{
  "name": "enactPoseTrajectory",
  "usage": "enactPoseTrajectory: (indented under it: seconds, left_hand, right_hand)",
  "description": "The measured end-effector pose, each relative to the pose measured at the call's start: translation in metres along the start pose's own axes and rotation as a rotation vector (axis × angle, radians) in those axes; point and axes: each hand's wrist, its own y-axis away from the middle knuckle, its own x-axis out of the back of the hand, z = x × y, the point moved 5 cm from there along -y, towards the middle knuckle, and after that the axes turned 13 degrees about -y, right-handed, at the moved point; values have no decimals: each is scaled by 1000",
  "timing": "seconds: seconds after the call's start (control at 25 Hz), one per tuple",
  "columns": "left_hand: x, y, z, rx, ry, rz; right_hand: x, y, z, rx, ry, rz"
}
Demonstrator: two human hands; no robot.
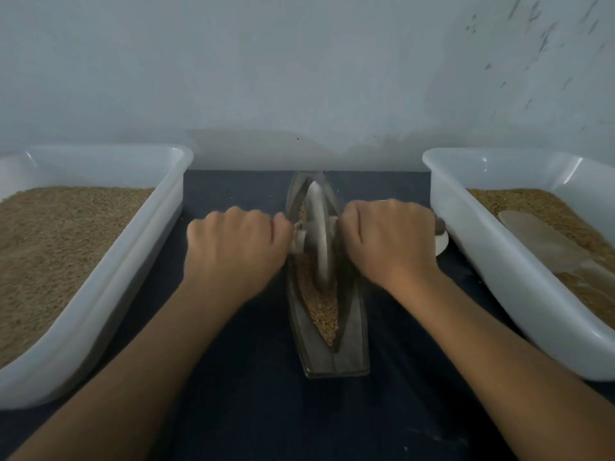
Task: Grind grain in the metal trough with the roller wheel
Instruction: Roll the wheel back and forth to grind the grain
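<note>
A boat-shaped metal trough [349, 354] lies lengthwise on the dark table in the middle, with brown grain [321, 309] along its groove. A metal roller wheel [317, 234] stands upright in the groove, at about the trough's middle. My left hand [234, 244] grips the wheel's axle handle on the left side. My right hand [387, 237] grips the handle on the right; the handle's end [440, 225] sticks out past my knuckles. Both handles are mostly hidden inside my fists.
A white plastic tub [100, 294] full of brown grain stands at the left. A second white tub [499, 261] at the right holds grain and a flat pale scoop [545, 241]. A small white dish [442, 242] sits behind my right hand. A pale wall rises just behind the table.
</note>
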Motion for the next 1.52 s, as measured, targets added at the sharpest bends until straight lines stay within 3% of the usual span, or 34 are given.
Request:
enactPoseTrajectory:
  seconds: [0.2,0.36,0.48,0.56,0.64,0.76,0.84,1.0,1.08,1.2,1.28,1.4,1.52]
  left_hand:
    - [18,40,-7,129,212,79]
    - [-11,-5,1,-18,4,-57]
    - [-35,-75,-19,199,192,-226]
    - [-51,-100,-22,280,302,-268]
    - [-56,-96,-24,301,306,-254]
    - [-41,-51,-12,93,67,-93]
    - [-22,-12,-2,-30,28,30]
    - [15,33,-4,116,147,123]
    - [19,39,-3,115,143,78]
    - [-3,8,1,-73,8,-34]
    - [-22,-38,-5,6,14,-122]
    - [-42,-99,-16,230,239,-288]
    - [-48,-101,-17,211,219,-266]
  right_hand:
    - [23,36,-5,164,-125,20]
    - [-6,-10,6,-18,52,-100]
    - [-43,-63,30,-131,58,-351]
    - [-53,-83,35,-190,-81,-396]
    - [-52,-86,32,-152,-108,-321]
    - [-31,-61,15,-44,49,-152]
    - [-12,-25,1,17,63,-88]
    - [13,28,0,121,-64,-30]
    - [15,30,-3,149,-75,-31]
    - [-2,1,2,61,16,-82]
    - [-28,-36,18,-38,54,-236]
    - [-57,-79,39,-244,-40,-486]
    - [-58,-85,36,-216,-9,-430]
